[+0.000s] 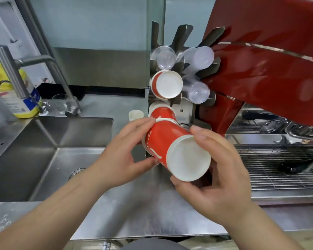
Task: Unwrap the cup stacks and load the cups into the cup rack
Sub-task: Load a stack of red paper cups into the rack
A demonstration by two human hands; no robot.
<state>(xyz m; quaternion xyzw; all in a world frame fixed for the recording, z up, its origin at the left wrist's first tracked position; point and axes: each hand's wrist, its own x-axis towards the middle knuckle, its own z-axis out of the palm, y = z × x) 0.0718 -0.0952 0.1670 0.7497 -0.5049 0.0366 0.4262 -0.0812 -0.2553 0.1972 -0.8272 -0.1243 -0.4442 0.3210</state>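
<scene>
Both hands grip one red cup stack (170, 147): left hand (123, 156) curled round its middle, right hand (219, 170) cupping the white base (facing the camera). Its long axis slants up-left into the cup rack (184, 107) at the counter's back edge.

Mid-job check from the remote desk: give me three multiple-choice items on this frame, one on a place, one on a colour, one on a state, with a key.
1. Where is the sink?
A. left of the cup rack
B. right of the espresso machine
C. behind the rack

2. What colour is the cup stack being held?
A. blue
B. red
C. green

3. How is that stack held?
A. left hand alone
B. lying loose on the counter
C. both hands grip it

Key:
1 A, the sink lies left of the cup rack.
2 B, the red paper cup stack shows red sides.
3 C, left hand and right hand both curl round it.
</scene>
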